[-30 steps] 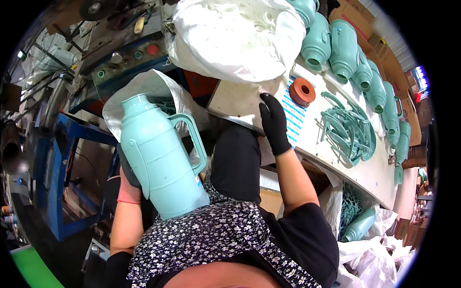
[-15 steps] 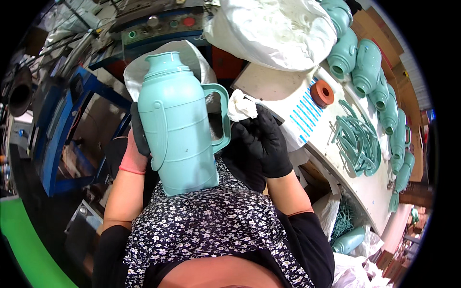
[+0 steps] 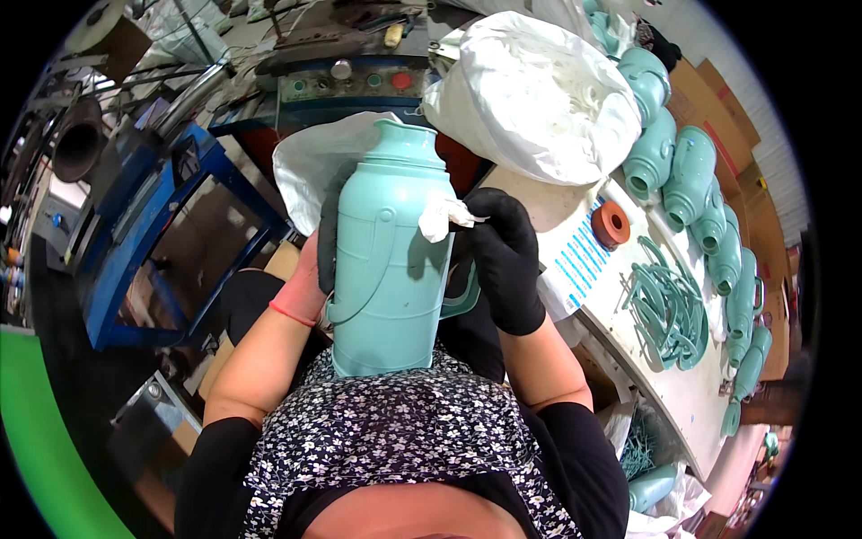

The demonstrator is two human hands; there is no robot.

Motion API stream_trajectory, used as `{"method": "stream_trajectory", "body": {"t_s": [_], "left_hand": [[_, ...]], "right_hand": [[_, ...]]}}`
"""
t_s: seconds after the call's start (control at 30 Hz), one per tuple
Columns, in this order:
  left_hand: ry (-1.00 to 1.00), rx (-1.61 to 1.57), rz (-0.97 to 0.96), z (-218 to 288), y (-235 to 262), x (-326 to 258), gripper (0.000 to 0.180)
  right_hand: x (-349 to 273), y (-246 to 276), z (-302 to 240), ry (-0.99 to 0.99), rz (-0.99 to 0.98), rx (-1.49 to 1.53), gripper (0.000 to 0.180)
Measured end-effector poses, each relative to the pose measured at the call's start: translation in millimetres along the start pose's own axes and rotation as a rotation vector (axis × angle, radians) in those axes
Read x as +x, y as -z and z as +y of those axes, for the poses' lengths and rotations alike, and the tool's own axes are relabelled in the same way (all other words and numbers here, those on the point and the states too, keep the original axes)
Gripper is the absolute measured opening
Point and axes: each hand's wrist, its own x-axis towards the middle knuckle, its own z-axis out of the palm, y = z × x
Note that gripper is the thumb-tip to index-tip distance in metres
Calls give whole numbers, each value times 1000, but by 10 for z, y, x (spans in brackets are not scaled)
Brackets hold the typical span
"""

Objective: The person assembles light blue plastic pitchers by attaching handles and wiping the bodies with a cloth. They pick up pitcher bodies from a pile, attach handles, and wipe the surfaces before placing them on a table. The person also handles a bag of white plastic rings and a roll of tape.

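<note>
**Two hands on one mint-green flask shell**

The left hand (image 3: 316, 269) wraps around the back of the tall mint-green flask shell (image 3: 391, 256), gripping it upright against the person's lap, just above the floral top; the bare forearm rises from the lower left, with a red band at the wrist. The right hand (image 3: 505, 256), in a black glove, pinches a small white cloth (image 3: 446, 216) against the shell's upper right side, near its shoulder, its fingers curled closed on the cloth. The shell's handle peeks out below that glove.

One shell is in hand. On the white workbench (image 3: 628, 359) to the right, about eight more green shells (image 3: 691, 175) lie in a curving row along the far edge. One orange ring (image 3: 611, 225) sits near them, and one tangled heap of green handles (image 3: 669, 310) lies beside it.

A big white sack (image 3: 539, 94) bulges behind the held shell, and a blue metal frame (image 3: 180, 242) stands to the left. The shell hides most of the left hand's fingers
</note>
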Motion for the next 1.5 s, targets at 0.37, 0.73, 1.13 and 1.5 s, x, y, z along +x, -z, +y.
{"method": "stream_trajectory", "body": {"t_s": [0.37, 0.73, 1.13, 1.5], "left_hand": [[-464, 1383, 456, -582, 575, 701, 32], [-248, 1185, 115, -403, -5, 465, 20], [-91, 1009, 143, -341, -118, 469, 19], [-70, 903, 152, -348, -93, 445, 15]], "right_hand": [[-298, 410, 332, 400, 126, -527, 33], [-251, 340, 335, 471, 86, -737, 35], [-94, 425, -73, 1, -49, -664, 42], [-105, 350, 37, -364, 257, 52, 18]]}}
